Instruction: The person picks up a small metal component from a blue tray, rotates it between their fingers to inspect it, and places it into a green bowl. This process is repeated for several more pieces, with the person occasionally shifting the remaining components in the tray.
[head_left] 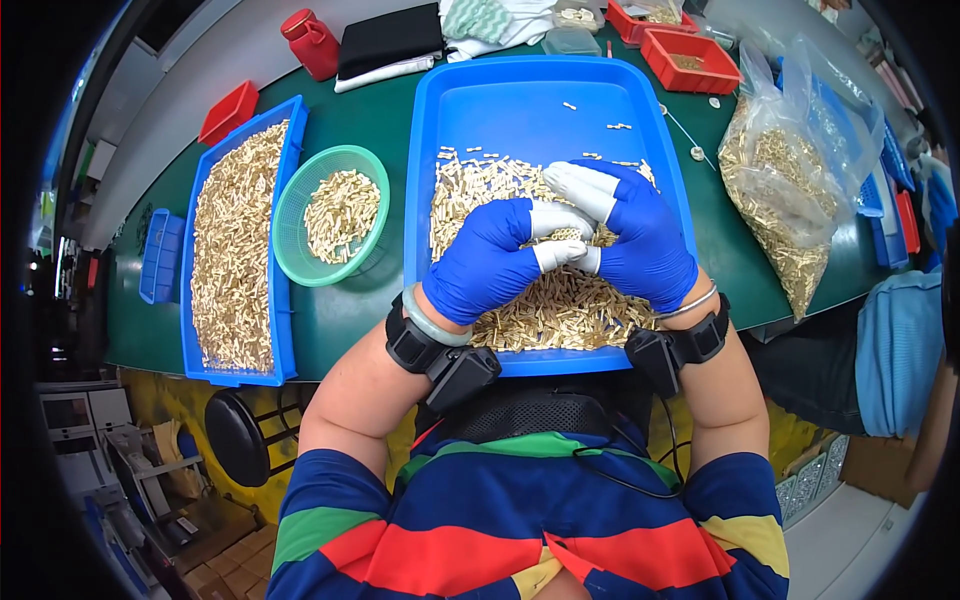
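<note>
A green bench [360, 320] carries a long blue tray [285, 250] of small brass parts at the left, a clear bag [790, 200] of them at the right, and a green basket [290, 215] between. In the middle blue tray [540, 100], both gloved hands rest on the brass parts [560, 310]; the left hand [490, 260] and right hand [640, 235] pinch a few together at their white-capped fingertips [560, 252].

Gloved hands [565, 245] — fingertips together

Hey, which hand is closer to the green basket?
Left. The left hand is over the blue tray, just right of the green basket; the right hand is farther right, beyond the left.
</note>
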